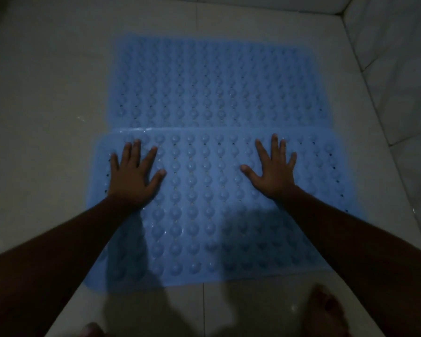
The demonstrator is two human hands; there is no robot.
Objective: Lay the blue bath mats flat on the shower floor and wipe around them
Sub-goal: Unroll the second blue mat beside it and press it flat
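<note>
Both hands, left hand [134, 178] and right hand [272, 170], press flat with fingers spread, gripping nothing, on the near mat [204, 203]; the far mat [212, 81] lies at twelve o'clock, edges touching. Both mats look soft, floppy and wet-slick on the floor [46, 117]; lift by an edge.

Near mat [204, 203]: translucent light blue, covered in regular rows of raised round bumps with lines of small dark holes between the rows; the same blue and the same bump-and-hole grid show on the far mat [212, 81], though paler and blurred in the dim light. Floor [46, 117]: plain off-white to grey-beige tiles, no print, divided by thin darker grout lines, with a few bright white glints at the left edge. Wall [399, 57] at upper right: whitish tiles with faint grey marbling and dark grout lines.
</note>
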